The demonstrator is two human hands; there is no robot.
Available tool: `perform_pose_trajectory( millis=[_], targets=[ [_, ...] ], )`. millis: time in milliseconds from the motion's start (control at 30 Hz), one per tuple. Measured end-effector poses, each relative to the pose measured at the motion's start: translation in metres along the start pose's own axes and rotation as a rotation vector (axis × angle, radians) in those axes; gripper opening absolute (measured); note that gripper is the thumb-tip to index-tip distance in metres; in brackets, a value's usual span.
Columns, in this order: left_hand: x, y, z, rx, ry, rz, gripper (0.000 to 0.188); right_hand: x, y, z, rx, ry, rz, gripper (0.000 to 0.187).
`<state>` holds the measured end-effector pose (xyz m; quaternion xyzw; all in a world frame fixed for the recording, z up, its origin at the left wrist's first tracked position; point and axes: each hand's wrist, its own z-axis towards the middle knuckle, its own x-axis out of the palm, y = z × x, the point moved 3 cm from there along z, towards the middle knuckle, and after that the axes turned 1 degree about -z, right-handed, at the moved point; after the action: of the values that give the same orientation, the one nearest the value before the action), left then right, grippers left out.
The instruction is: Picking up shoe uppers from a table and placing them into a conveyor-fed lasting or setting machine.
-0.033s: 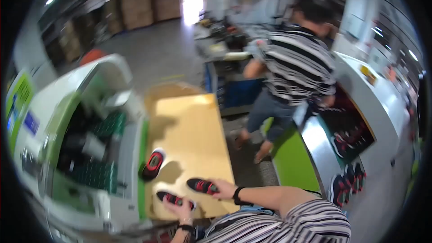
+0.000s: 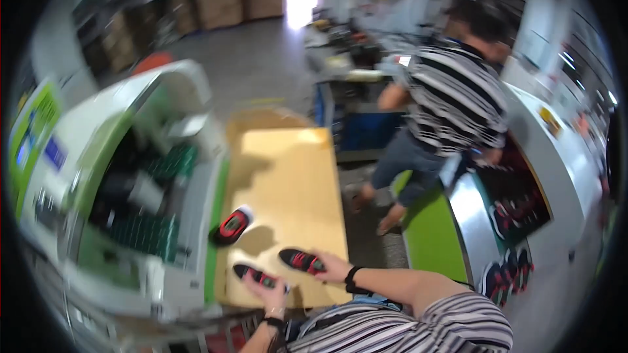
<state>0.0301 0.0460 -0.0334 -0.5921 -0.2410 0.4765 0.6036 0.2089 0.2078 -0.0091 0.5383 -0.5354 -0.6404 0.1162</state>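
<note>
A black sneaker with red trim (image 2: 249, 274) is in my left hand (image 2: 273, 294), its fingers closed round the heel end. My right hand (image 2: 335, 267) grips a matching black sneaker (image 2: 299, 259), also by the heel end. Both sneakers are above the near part of a light wooden table (image 2: 288, 176), toes pointing up and left. A third black sneaker with a red-rimmed opening and white sole (image 2: 234, 225) rests at the table's left edge, beyond my left hand.
A white and green machine (image 2: 140, 176) with green trays inside stands left of the table. On the right, a co-worker in a striped shirt (image 2: 451, 98) leans toward another machine (image 2: 556, 163) with a metal ledge. Several sneakers (image 2: 507, 278) stand at that machine's near end.
The whole view has swung a little to the left, so the surroundings sit further right. Both hands keep hold of their sneakers. The third sneaker stays on the table.
</note>
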Motion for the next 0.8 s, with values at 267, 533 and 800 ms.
perform_pose_trajectory(
  millis=[267, 533, 800],
  targets=[
    [-0.029, -0.02, 0.059, -0.604, -0.155, -0.538, 0.075, -0.026, 0.051, 0.046, 0.231, -0.095, 0.278, 0.086],
    [-0.124, -0.208, 0.142, -0.027, -0.167, -0.578, 0.074, -0.095, 0.224, 0.191, -0.288, -0.128, 0.386, 0.07],
    [-0.134, -0.132, 0.289, 0.075, -0.66, 0.452, 0.078, -0.045, 0.282, 0.407, -0.664, -0.18, -0.124, 0.074]
  ],
)
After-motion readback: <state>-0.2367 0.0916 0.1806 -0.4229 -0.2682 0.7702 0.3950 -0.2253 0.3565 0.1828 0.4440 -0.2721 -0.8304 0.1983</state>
